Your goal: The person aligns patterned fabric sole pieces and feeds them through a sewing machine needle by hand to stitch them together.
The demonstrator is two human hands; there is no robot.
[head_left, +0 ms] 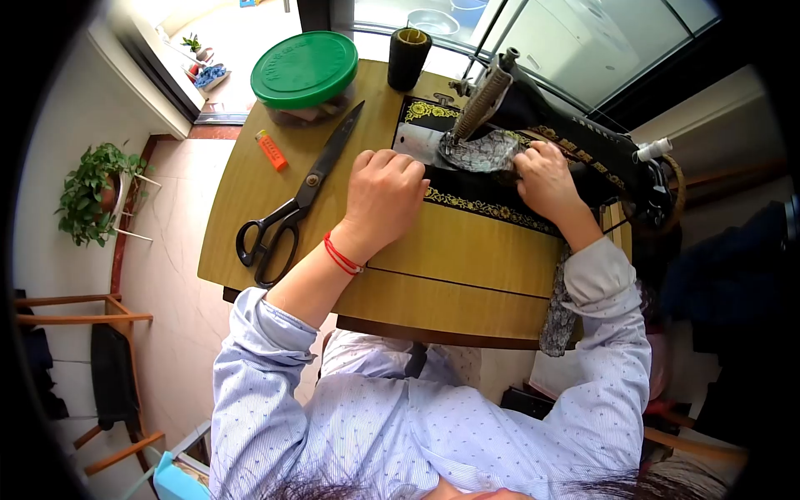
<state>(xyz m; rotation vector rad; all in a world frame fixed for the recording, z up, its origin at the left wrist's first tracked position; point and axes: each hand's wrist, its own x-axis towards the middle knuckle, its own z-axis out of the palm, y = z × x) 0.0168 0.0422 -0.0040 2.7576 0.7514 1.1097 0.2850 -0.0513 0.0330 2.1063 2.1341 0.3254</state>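
Your left hand [387,190] is curled loosely by the machine bed's left end, and you cannot tell from here whether it grips anything; your right hand [547,177] pinches the right edge of the grey cloth [485,153]. That piece lies under the head of the sewing machine [575,129]; it should be light, soft and apt to pucker, so hold it flat by its edges, clear of the needle. It looks mottled grey and crinkled. Leftward on the tabletop [467,250] lie scissors [310,181] and a lighter [271,151].
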